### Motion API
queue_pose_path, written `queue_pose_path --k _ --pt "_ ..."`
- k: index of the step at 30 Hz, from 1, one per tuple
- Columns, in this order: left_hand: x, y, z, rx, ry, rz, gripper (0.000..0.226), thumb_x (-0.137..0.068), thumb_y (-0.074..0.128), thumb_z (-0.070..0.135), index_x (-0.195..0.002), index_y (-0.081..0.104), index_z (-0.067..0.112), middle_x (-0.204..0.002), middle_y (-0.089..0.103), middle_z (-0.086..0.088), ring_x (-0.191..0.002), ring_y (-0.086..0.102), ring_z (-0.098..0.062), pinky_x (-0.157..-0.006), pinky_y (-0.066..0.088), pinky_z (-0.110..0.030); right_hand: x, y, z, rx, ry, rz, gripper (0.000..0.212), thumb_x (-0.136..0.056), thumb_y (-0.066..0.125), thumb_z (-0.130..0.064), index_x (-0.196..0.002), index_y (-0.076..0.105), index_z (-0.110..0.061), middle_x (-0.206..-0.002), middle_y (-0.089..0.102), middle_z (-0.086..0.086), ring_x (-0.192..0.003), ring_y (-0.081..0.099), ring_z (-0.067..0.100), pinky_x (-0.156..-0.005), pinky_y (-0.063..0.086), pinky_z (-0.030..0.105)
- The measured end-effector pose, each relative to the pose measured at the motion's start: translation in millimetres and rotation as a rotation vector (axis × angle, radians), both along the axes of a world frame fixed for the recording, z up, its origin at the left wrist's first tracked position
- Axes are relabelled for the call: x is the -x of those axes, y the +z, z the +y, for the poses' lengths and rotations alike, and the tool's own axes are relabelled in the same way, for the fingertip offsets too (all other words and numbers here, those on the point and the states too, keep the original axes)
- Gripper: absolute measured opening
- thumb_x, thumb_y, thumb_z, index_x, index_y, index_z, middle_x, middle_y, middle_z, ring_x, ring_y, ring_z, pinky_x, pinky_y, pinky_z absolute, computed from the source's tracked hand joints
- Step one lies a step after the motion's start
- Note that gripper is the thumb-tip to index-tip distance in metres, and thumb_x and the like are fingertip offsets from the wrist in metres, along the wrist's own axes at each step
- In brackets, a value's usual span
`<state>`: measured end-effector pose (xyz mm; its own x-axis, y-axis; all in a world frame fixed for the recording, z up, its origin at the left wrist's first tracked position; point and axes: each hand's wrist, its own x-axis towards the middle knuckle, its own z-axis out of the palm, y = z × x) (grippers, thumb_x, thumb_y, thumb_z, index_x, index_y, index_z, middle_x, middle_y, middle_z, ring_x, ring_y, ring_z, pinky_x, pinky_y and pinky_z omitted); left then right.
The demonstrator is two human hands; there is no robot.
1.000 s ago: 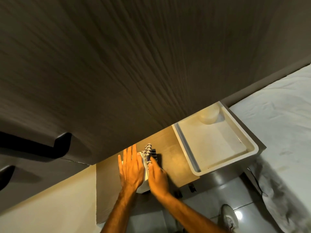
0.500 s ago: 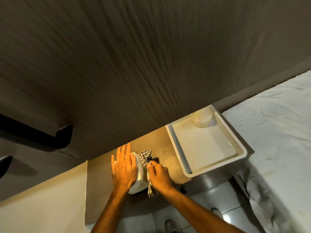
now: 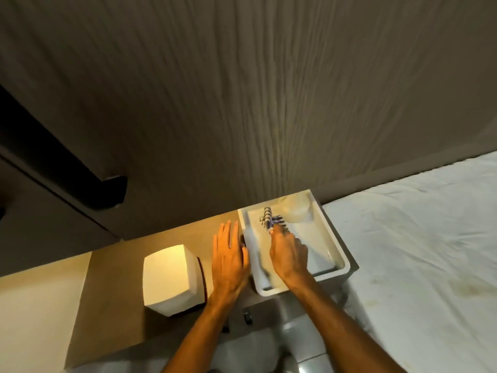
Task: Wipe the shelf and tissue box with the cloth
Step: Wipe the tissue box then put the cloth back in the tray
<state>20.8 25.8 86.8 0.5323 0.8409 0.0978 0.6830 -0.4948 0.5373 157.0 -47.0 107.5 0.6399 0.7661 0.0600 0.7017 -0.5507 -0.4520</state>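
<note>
The white tissue box stands alone on the wooden shelf, left of both hands. My left hand lies flat and open on the shelf between the box and a white tray. My right hand is over the tray, shut on the blue-and-white striped cloth, which sticks out beyond my fingers onto the tray floor.
A round white jar sits in the tray's far corner, close to the cloth. A wood-grain wall panel rises behind the shelf. A dark handle juts out at the left. A bed with a white sheet lies to the right.
Both hands left the tissue box and moved right. The right hand carried the cloth into the tray; the left hand now rests flat on the shelf beside it.
</note>
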Motion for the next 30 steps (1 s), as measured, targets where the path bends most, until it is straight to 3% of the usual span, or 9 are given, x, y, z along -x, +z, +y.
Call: queue_pose_path --k 4,7,12,20,26,30 --pt "2 -53 -12 0.123 0.153 0.216 0.061 -0.095 0.021 0.043 -0.151 0.010 0.022 -0.159 0.022 -0.015 -0.148 0.016 -0.035 -0.118 0.017 -0.061 14 -28 -2 0.159 0.079 0.022 0.035 -0.094 0.056 -0.034 -0.125 0.052 -0.019 -0.123 0.064 0.006 -0.104 0.065 0.026 -0.088 0.055 0.039" --pt "8 -69 -17 0.065 0.139 0.300 0.070 -0.091 0.025 0.050 -0.153 0.009 0.018 -0.158 0.022 -0.020 -0.145 0.020 -0.042 -0.112 0.024 -0.067 8 -31 -6 0.137 0.186 0.014 0.043 -0.092 0.061 -0.030 -0.132 0.049 -0.022 -0.132 0.059 0.002 -0.113 0.061 0.025 -0.092 0.053 0.038" --pt "14 -73 -15 -0.010 0.108 0.433 0.089 -0.081 0.032 0.065 -0.153 0.009 0.017 -0.161 0.009 -0.019 -0.148 0.004 -0.040 -0.113 0.012 -0.069 -18 -36 -15 0.273 0.263 0.078 0.056 -0.091 0.061 -0.038 -0.142 0.039 -0.034 -0.144 0.043 0.002 -0.126 0.047 0.026 -0.101 0.048 0.042" --pt "18 -78 -17 -0.004 0.044 0.487 0.104 -0.074 0.035 0.079 -0.153 0.007 0.017 -0.162 0.003 -0.019 -0.148 -0.001 -0.041 -0.114 0.008 -0.069 -17 -42 -19 0.294 0.299 0.177 0.063 -0.088 0.065 -0.045 -0.143 0.036 -0.038 -0.145 0.036 -0.002 -0.129 0.045 0.021 -0.103 0.046 0.042" --pt "15 -74 -18 0.010 0.070 0.468 0.099 -0.077 -0.003 0.079 -0.153 0.010 0.017 -0.162 0.005 -0.018 -0.148 -0.001 -0.042 -0.113 0.009 -0.070 -13 -43 -22 0.297 0.282 0.145 0.065 -0.089 0.061 -0.048 -0.146 0.029 -0.039 -0.148 0.035 0.000 -0.132 0.044 0.022 -0.102 0.047 0.040" --pt "12 -77 -19 0.010 0.098 0.500 0.100 -0.075 -0.002 0.080 -0.153 0.006 0.019 -0.162 0.002 -0.017 -0.148 -0.004 -0.041 -0.115 0.007 -0.068 -15 -42 -23 0.301 0.293 0.129 0.063 -0.090 0.059 -0.048 -0.146 0.030 -0.038 -0.149 0.034 0.000 -0.131 0.044 0.021 -0.103 0.046 0.039"
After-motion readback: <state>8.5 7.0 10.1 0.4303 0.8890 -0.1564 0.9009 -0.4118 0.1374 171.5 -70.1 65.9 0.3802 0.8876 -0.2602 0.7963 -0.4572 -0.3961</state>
